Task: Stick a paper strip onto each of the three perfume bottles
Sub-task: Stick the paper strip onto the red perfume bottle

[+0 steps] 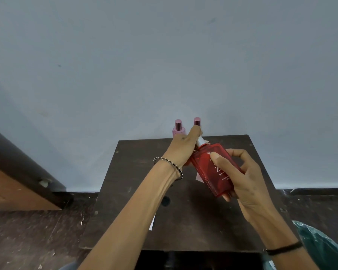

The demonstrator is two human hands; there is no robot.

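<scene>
Red glass perfume bottle, flat-sided, sits tilted above the dark wooden table. Our right hand grips its body. Our left hand covers the neck beside a white paper strip; whether it pinches, we cannot tell. Far edge: pale pink bottle, second pink-capped bottle. We judge this strip unfinished, the others unclear.
</scene>
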